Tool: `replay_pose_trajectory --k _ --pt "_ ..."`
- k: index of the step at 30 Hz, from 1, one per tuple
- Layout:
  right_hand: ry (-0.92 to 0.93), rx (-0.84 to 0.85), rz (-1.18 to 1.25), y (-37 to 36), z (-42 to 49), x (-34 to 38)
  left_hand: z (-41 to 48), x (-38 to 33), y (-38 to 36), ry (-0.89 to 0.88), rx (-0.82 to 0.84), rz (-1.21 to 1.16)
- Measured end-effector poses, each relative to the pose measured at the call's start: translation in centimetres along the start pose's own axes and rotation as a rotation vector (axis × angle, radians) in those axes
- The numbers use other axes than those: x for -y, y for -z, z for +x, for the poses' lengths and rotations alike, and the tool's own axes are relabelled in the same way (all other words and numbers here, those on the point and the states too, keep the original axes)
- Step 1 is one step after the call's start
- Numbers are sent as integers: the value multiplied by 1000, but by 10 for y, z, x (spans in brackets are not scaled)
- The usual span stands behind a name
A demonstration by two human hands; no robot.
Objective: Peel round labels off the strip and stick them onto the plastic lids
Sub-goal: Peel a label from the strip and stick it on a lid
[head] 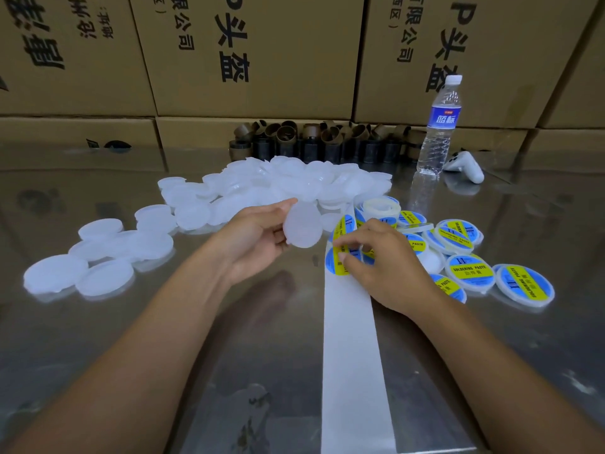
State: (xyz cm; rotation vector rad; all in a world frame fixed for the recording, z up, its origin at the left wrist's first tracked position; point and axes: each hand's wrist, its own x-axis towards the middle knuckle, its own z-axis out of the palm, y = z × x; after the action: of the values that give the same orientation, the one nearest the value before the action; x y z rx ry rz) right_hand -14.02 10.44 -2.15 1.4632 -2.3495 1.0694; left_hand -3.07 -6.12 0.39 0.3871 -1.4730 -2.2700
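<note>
The left hand (258,237) grips a bare plastic lid (302,226) tilted above the tabletop (163,322), ready for a label, while the right hand (383,263) pinches a round label (337,262) on the strip (350,339).

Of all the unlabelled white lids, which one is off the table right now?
The blank lid gripped in the left hand, raised beside the label strip; the other blank lids lie on the table.

Bare bench (65,322) opens wide at near left. Ahead, a heap of blank lids (278,181) fills the middle, labelled lids (471,273) crowd the right, and a water bottle (440,126) and cardboard boxes (278,99) wall off the back.
</note>
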Motion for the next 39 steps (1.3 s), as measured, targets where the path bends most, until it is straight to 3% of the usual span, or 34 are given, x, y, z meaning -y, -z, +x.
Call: replay_pose_trajectory --k 5,10,21,28,33,39 --pt "9 41 59 -2 1 3 -5 10 -10 114 121 -95" --pt "-218 45 381 3 1 10 -3 16 -15 90 145 -127" --pt "-138 150 353 4 1 12 -4 25 -24 95 172 37" --pt "-84 55 385 1 1 11 -4 30 -30 41 137 11" --pt "-68 -62 193 -1 2 5 -2 26 -28 0 7 -43" --pt "-122 -70 -82 1 -1 -6 1 24 -25 2 -60 -65"
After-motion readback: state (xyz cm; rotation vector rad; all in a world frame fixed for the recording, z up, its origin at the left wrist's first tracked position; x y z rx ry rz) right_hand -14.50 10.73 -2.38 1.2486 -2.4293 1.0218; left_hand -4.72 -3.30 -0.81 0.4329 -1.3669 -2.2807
